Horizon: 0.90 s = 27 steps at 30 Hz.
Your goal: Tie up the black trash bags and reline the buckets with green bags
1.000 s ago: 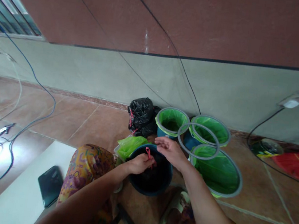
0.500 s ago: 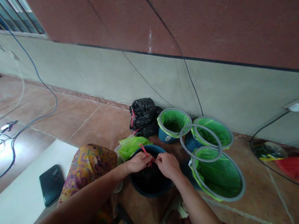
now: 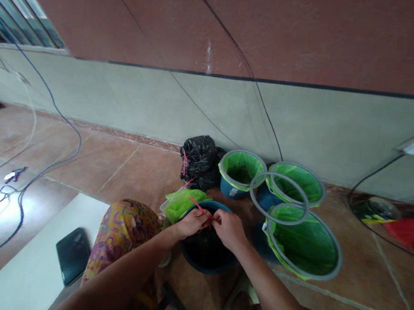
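My left hand (image 3: 192,222) and my right hand (image 3: 228,229) meet over a dark blue bin (image 3: 206,256) that holds a black bag. Both hands pinch a thin red tie (image 3: 200,208) at the bag's top, fingers closed on it. One end of the tie sticks up to the left. A folded green bag (image 3: 181,201) lies just left of the bin, touching its rim.
Behind stands a tied black bag (image 3: 198,161). Three bins lined in green (image 3: 242,172) (image 3: 297,182) (image 3: 306,242) stand at right, with a loose grey ring (image 3: 279,197) on them. A dark phone (image 3: 72,255) lies on a white board. Cables run over the tiled floor at left.
My right hand came down from the bin's far rim to meet the left hand. Both now grip the red tie, which has been pulled up and taut.
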Tool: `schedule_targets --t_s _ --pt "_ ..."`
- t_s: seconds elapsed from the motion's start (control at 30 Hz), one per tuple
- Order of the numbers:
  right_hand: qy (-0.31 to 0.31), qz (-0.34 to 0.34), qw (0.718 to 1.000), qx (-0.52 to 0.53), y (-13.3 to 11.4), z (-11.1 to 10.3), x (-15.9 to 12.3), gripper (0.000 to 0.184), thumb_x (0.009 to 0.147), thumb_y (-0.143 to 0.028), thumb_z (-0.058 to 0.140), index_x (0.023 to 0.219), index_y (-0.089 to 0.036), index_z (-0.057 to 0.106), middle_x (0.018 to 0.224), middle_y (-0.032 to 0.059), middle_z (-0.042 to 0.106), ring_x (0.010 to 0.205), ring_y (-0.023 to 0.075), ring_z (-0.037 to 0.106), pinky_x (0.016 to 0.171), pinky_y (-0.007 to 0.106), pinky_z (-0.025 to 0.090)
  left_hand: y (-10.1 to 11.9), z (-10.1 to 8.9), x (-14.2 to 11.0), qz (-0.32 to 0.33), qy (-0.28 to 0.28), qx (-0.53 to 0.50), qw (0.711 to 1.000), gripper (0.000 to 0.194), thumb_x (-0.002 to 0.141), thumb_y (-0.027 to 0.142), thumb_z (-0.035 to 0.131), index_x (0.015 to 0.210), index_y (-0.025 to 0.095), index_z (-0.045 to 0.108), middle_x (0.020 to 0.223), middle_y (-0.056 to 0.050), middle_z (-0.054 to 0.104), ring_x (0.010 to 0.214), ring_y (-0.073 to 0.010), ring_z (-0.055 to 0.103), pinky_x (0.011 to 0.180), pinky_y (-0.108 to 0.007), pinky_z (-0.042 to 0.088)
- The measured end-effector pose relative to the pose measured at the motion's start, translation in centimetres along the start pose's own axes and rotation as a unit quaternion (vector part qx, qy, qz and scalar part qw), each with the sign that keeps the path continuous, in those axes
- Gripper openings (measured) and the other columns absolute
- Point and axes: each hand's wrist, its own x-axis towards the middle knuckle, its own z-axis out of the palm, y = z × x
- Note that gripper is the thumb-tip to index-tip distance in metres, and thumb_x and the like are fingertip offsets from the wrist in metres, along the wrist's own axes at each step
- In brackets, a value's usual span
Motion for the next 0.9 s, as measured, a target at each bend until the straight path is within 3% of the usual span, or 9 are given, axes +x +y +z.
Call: schedule_targets --t_s 0.17,0.27,0.33,0.47,0.57,0.63,0.7,0.8,0.9 --pt "0.003 0.021 0.998 -0.057 0.2 -0.4 0.1 0.017 0.090 -0.025 0.051 0.086 -0.021 0.067 0.085 0.0059 0.074 0.083 0.0206 0.068 0.069 0.028 0.040 0.1 0.0 0.0 -0.015 0.019 0.004 1.000 0.039 0.089 0.050 0.050 0.064 0.019 0.052 0.052 0.004 0.043 0.046 -0.0082 0.036 0.045 -0.023 0.028" --pt "0.004 0.038 0.999 -0.032 0.7 -0.8 0.2 0.016 0.088 -0.022 0.052 0.082 -0.019 0.066 0.083 0.0073 0.073 0.081 0.0197 0.067 0.069 0.028 0.040 -0.4 -0.2 0.2 -0.013 0.038 -0.015 0.999 0.041 0.088 0.051 0.048 0.069 0.017 0.060 0.052 0.003 0.047 0.045 -0.0079 0.036 0.044 -0.023 0.026" --pt "-0.044 0.035 0.997 0.056 0.9 -0.7 0.1 0.013 0.085 -0.021 0.055 0.078 -0.018 0.065 0.078 0.0058 0.072 0.075 0.0172 0.066 0.066 0.026 0.041 -0.7 -0.3 0.3 -0.007 0.046 -0.016 0.999 0.040 0.087 0.050 0.050 0.075 0.015 0.065 0.054 0.002 0.052 0.045 -0.0079 0.038 0.044 -0.022 0.027" --pt "-0.196 0.020 0.956 0.217 1.1 -0.2 -0.3 0.005 0.074 -0.017 0.060 0.074 -0.018 0.065 0.067 0.0008 0.070 0.062 0.0143 0.065 0.058 0.023 0.043 -0.6 -0.9 0.2 0.003 0.026 0.022 0.999 0.025 0.079 0.037 0.061 0.080 0.014 0.072 0.060 0.000 0.060 0.051 -0.0096 0.047 0.050 -0.022 0.035" --pt "-0.136 0.030 0.984 0.112 1.3 -0.1 0.0 0.005 0.069 -0.014 0.064 0.071 -0.017 0.067 0.073 0.0049 0.072 0.073 0.0196 0.067 0.067 0.027 0.046 0.2 -1.2 -0.1 0.024 -0.008 0.096 0.995 0.017 0.073 0.025 0.064 0.083 0.015 0.073 0.067 -0.001 0.066 0.057 -0.0122 0.054 0.057 -0.024 0.042" --pt "-0.043 0.032 0.996 0.071 1.6 0.0 0.5 0.018 0.069 -0.008 0.060 0.081 -0.017 0.070 0.091 0.0085 0.074 0.090 0.0217 0.067 0.081 0.030 0.047 0.9 -1.3 -0.3 0.066 -0.028 0.188 0.979 0.018 0.073 0.019 0.062 0.087 0.018 0.073 0.074 -0.001 0.070 0.063 -0.0143 0.060 0.064 -0.026 0.046" --pt "0.008 0.000 0.992 0.126 1.9 0.5 1.1 0.034 0.072 -0.003 0.052 0.098 -0.018 0.069 0.108 0.0084 0.072 0.101 0.0194 0.065 0.089 0.029 0.046 1.7 -1.3 -0.5 0.130 -0.041 0.295 0.946 0.020 0.076 0.014 0.059 0.089 0.020 0.072 0.077 -0.001 0.071 0.072 -0.0159 0.064 0.080 -0.030 0.048" --pt "-0.050 -0.048 0.965 0.252 2.3 1.9 1.6 0.032 0.080 -0.005 0.043 0.097 -0.019 0.066 0.094 0.0050 0.072 0.081 0.0148 0.066 0.073 0.026 0.050 2.4 -1.2 -0.9 0.209 -0.031 0.412 0.886 0.021 0.081 0.011 0.053 0.091 0.018 0.070 0.077 -0.002 0.072 0.079 -0.0178 0.066 0.105 -0.039 0.037" --pt "-0.132 0.002 0.936 0.327 2.5 3.3 1.5 0.023 0.086 -0.012 0.040 0.084 -0.019 0.062 0.069 0.0011 0.064 0.052 0.0113 0.056 0.049 0.022 0.042 2.4 -1.0 -1.1 0.247 -0.007 0.466 0.850 0.025 0.086 0.013 0.052 0.105 0.017 0.068 0.086 -0.004 0.073 0.083 -0.0190 0.066 0.112 -0.043 0.030"
